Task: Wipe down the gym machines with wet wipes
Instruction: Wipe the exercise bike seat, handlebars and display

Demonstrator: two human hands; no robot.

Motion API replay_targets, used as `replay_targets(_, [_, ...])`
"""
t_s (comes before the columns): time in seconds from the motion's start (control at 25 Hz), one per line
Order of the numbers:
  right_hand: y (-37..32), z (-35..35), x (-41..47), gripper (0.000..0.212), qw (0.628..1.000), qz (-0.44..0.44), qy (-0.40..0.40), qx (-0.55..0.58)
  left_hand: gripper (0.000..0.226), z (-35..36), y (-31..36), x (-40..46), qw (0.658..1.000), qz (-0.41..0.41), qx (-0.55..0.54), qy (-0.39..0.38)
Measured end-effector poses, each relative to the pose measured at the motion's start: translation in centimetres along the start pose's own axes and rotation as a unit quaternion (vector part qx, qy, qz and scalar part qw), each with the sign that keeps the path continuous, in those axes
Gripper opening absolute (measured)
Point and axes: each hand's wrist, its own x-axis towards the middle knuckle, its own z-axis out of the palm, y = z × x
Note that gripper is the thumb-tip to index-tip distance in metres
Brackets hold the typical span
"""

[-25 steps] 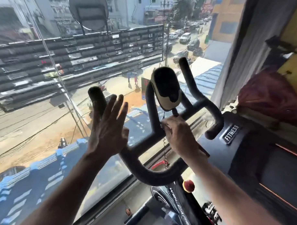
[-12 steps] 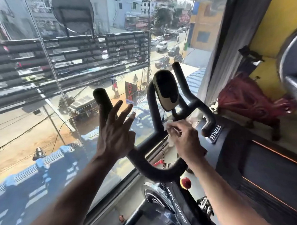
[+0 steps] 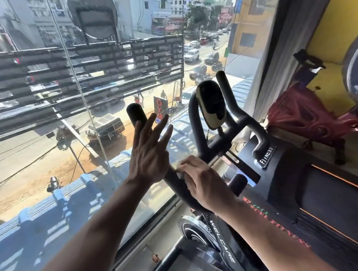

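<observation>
The right hand [image 3: 206, 183] has slid down and leftward along the handlebar [image 3: 196, 122] since a moment ago, from just under the console [image 3: 211, 105] at the middle of the bar to the lower left bend, and it now sits close beside the left hand [image 3: 148, 154], which has kept its raised, open pose. From the left: the window glass [image 3: 72, 139] fills that side, with the street below it. In front of it the left hand is held up with fingers straight and fanned apart, gripping nothing; its palm hides part of the left grip, and whether it actually touches the bar cannot be told. The rounded tip of that grip shows just above its fingertips. Next comes the white wet wipe [image 3: 180, 172], a small bunched patch showing at the fingertips of the right hand, pressed on the black tube between the two hands. The right hand's fingers curl over the bar and wipe, holding the wipe against it. Above and right stands the oval console on the bar's centre loop. Below the hands the bike frame [image 3: 224, 249] reads WELCARE. At the right edge a black treadmill [image 3: 297, 182] carries a FITNESS badge, and behind it a red machine [image 3: 307, 118] stands against the yellow wall.
</observation>
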Motion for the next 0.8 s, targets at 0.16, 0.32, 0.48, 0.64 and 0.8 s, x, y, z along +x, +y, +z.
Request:
replay_targets(0.16, [3.1,-1.0,0.0,0.017,0.997,0.013,0.059,-0.052,0.062,0.4,-0.2,-0.5,1.000,0.007,-0.017,0.005])
replay_targets(0.32, [0.2,0.8,-1.0,0.020,0.999,-0.034,0.024,-0.027,0.059,0.6,0.0,-0.9,0.999,0.006,-0.024,0.020])
replay_targets(0.48, [5.3,-2.4,-0.4,0.016,0.989,0.065,0.132,-0.026,0.054,1.2,-0.5,-1.0,1.000,0.003,-0.021,0.019])
replay_targets(0.64, [8.9,-3.3,1.9,0.023,0.978,0.142,0.141,-0.056,0.052,1.3,-0.2,-1.1,1.000,-0.007,-0.027,0.013])
replay_targets(0.8, [5.0,-1.9,-0.1,0.017,0.969,0.169,0.176,0.028,0.051,1.1,-0.1,-1.2,0.999,-0.011,-0.025,0.020])
